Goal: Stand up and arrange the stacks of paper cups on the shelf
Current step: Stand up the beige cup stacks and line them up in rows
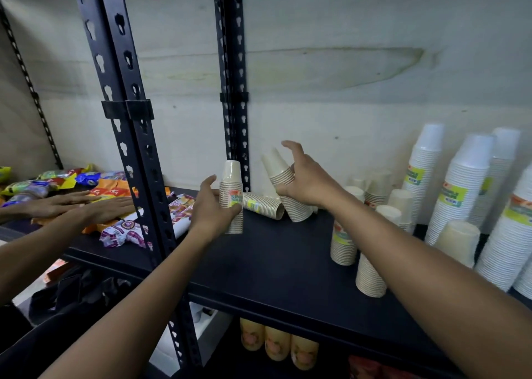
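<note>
On the black shelf (276,252), my left hand (211,209) grips an upright stack of beige paper cups (231,188) near the rear post. My right hand (308,177) holds a second beige stack (280,174) that leans to the left, its base on the shelf. Between the two, a third stack (263,206) lies on its side. More beige stacks (344,246) stand upright at the right, in front of tall white cup stacks (457,188).
Black slotted posts (129,137) rise at the shelf's left end. Beyond them another person's hands (86,206) rest on colourful snack packets (112,188). Bottles of yellow drink (276,347) stand on the shelf below. A pale wall closes the back.
</note>
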### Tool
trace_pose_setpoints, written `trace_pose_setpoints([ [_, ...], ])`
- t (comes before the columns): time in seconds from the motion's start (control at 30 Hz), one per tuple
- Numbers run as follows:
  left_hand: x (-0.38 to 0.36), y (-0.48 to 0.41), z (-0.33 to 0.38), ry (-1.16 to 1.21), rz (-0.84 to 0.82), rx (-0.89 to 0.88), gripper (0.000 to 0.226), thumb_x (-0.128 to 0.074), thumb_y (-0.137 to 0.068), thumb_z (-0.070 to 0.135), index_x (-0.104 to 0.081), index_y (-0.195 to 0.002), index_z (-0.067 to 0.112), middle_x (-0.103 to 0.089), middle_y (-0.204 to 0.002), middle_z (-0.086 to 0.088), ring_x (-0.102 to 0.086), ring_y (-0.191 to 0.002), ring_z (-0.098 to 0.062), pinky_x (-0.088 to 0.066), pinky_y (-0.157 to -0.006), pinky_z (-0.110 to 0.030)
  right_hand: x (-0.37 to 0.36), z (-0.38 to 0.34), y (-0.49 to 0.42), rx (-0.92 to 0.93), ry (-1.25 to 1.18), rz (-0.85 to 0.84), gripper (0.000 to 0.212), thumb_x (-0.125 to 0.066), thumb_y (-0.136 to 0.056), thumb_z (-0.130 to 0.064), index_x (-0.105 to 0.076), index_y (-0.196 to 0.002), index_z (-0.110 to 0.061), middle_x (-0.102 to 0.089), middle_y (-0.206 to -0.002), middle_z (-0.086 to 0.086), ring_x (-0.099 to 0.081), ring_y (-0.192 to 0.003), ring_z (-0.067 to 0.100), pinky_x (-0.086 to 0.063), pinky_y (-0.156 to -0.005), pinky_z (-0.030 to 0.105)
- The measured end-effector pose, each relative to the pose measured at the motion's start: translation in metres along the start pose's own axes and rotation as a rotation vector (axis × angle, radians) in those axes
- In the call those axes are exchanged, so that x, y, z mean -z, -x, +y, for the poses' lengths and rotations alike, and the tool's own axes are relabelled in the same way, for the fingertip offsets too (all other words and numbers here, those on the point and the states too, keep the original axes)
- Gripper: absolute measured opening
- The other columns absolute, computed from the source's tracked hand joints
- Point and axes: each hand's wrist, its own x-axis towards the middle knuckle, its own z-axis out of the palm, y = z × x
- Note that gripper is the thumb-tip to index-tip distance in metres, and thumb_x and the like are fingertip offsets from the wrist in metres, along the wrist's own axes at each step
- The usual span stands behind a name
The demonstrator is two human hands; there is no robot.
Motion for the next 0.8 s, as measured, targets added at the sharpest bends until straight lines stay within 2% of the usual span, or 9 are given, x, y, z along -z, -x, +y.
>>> trace_pose_setpoints([
  [0.1, -0.010, 0.005, 0.014, 0.055, -0.059, -0.051, 0.098, -0.084, -0.078, 0.017, -0.026, -0.158, 0.020, -0.056, -0.134, -0.003, -0.065, -0.107, -0.020, -0.052, -0.098, -0.040, 0.028, 0.000, 0.012, -0.015, -0.044, 0.035, 0.101, -0.075, -0.073, -0.029, -0.012, -0.150, -0.047, -0.056, -0.110, 0.014, -0.059, -0.095, 0.029, -0.047, -0.079, 0.036],
  [0.2, -0.025, 0.017, 0.026, 0.100, -0.130, -0.130, 0.100, -0.085, -0.075, 0.019, -0.029, -0.157, 0.019, -0.053, -0.137, 0.000, -0.064, -0.110, -0.018, -0.053, -0.098, -0.039, 0.051, -0.002, 0.037, -0.038, -0.021, 0.054, 0.093, -0.075, -0.078, -0.031, -0.018, -0.149, -0.046, -0.056, -0.110, 0.011, -0.060, -0.096, 0.027, -0.045, -0.079, 0.034],
  [0.3, -0.041, 0.030, 0.039, 0.116, -0.200, -0.215, 0.088, -0.083, -0.071, 0.025, -0.042, -0.149, 0.021, -0.051, -0.135, 0.002, -0.061, -0.114, -0.015, -0.053, -0.096, -0.036, 0.066, -0.005, 0.074, -0.034, -0.008, 0.112, 0.090, -0.075, -0.077, -0.032, -0.022, -0.148, -0.045, -0.057, -0.105, 0.004, -0.061, -0.089, 0.019, -0.045, -0.076, 0.033],
  [0.4, -0.059, 0.045, 0.052, 0.161, -0.244, -0.243, 0.073, -0.082, -0.079, 0.013, -0.047, -0.143, 0.018, -0.046, -0.133, 0.003, -0.058, -0.113, -0.010, -0.052, -0.091, -0.027, 0.065, -0.002, 0.119, -0.049, -0.071, 0.174, 0.090, -0.077, -0.077, -0.033, -0.021, -0.147, -0.048, -0.057, -0.101, -0.005, -0.063, -0.087, 0.012, -0.050, -0.079, 0.031],
  [0.47, -0.070, 0.057, 0.055, 0.201, -0.289, -0.244, 0.071, -0.081, -0.080, 0.011, -0.046, -0.141, 0.019, -0.047, -0.133, 0.004, -0.058, -0.111, -0.007, -0.050, -0.087, -0.020, 0.059, 0.006, 0.148, -0.052, -0.098, 0.218, 0.090, -0.077, -0.077, -0.034, -0.021, -0.146, -0.051, -0.055, -0.103, -0.010, -0.062, -0.089, 0.008, -0.050, -0.082, 0.029],
  [0.57, -0.084, 0.074, 0.049, 0.204, -0.362, -0.260, 0.072, -0.083, -0.078, 0.014, -0.046, -0.139, 0.022, -0.051, -0.134, 0.002, -0.059, -0.116, -0.009, -0.052, -0.096, -0.028, 0.050, 0.020, 0.182, -0.065, -0.104, 0.289, 0.090, -0.078, -0.077, -0.035, -0.021, -0.145, -0.054, -0.058, -0.114, -0.010, -0.062, -0.094, 0.009, -0.051, -0.089, 0.033],
  [0.67, -0.093, 0.088, 0.045, 0.191, -0.406, -0.266, 0.077, -0.083, -0.078, 0.015, -0.043, -0.144, 0.019, -0.053, -0.137, 0.002, -0.057, -0.115, -0.002, -0.047, -0.087, -0.007, 0.045, 0.031, 0.206, -0.075, -0.108, 0.336, 0.092, -0.079, -0.078, -0.033, -0.021, -0.146, -0.054, -0.055, -0.125, -0.009, -0.060, -0.103, 0.010, -0.050, -0.094, 0.033],
  [0.8, -0.098, 0.096, 0.042, 0.187, -0.434, -0.289, 0.071, -0.084, -0.077, 0.012, -0.045, -0.134, 0.027, -0.052, -0.135, -0.003, -0.059, -0.109, 0.007, -0.051, -0.089, -0.010, 0.038, 0.042, 0.228, -0.096, -0.114, 0.345, 0.094, -0.081, -0.080, -0.032, -0.019, -0.147, -0.052, -0.053, -0.119, -0.013, -0.060, -0.094, 0.002, -0.051, -0.086, 0.026],
])
